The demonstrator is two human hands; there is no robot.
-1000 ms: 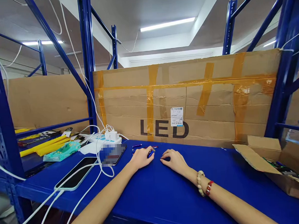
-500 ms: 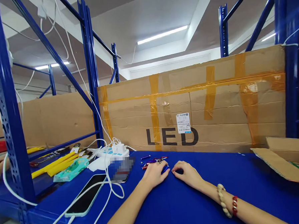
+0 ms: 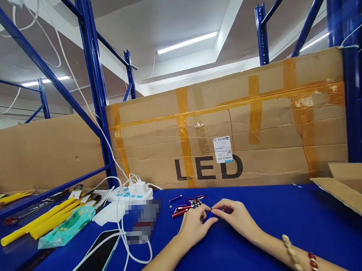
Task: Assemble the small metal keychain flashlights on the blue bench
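My left hand [image 3: 193, 228] is closed on a small shiny blue tube [image 3: 208, 217], pinched between thumb and fingers just above the blue tabletop. My right hand [image 3: 240, 219] comes in from the right with thumb and forefinger pinched together at the tube's far end; whatever they grip is too small to make out. Behind my left hand lies a loose pile of small red and purple metal tubes [image 3: 182, 211] with silvery ends, partly hidden by the fingers. One blue tube [image 3: 175, 198] rests apart at the pile's back left.
At left are a phone [image 3: 93, 257], tangled white cables [image 3: 125, 239], a power strip [image 3: 132, 194], a teal packet [image 3: 67, 228] and yellow rods [image 3: 51, 217]. A large cardboard box [image 3: 269, 147] closes off the back. An open carton [image 3: 348, 193] stands right, with blue rack posts [image 3: 95, 91] around.
The view has shifted right and closer. My right fingers, formerly apart from my left hand, now meet it at the blue tube.
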